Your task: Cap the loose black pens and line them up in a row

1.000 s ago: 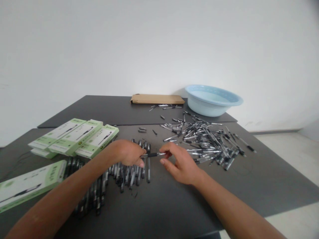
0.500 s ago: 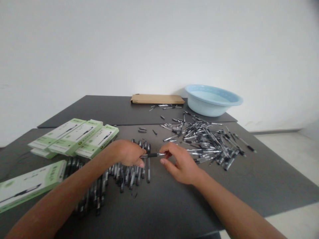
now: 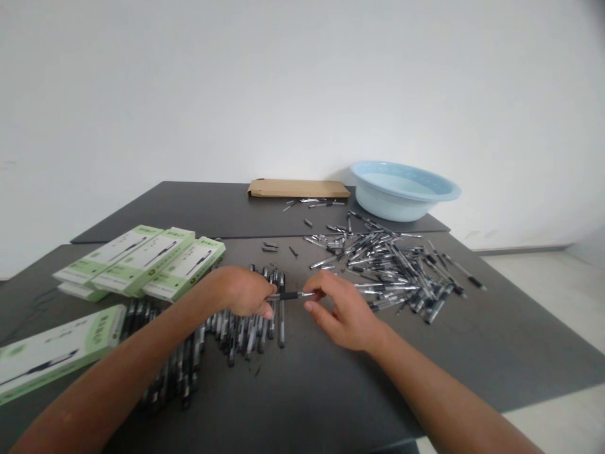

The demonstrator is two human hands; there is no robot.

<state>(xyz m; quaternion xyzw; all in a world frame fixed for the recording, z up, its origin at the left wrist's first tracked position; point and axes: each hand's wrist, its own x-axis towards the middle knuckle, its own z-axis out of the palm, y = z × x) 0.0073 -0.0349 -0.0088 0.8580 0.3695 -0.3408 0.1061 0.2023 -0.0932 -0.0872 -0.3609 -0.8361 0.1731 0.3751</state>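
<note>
Boxes (image 3: pixel 126 260) lie left, a heap of pens (image 3: pixel 392 265) right, before a basin (image 3: pixel 401 192).

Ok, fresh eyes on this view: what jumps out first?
Probably the pale blue basin at the back right of the dark table, the biggest patch of colour there. Next, the messy heap of pens in front of it, and the green-and-white boxes at the left. Then, front and centre, the left hand and right hand with one pen held level between them.
</note>
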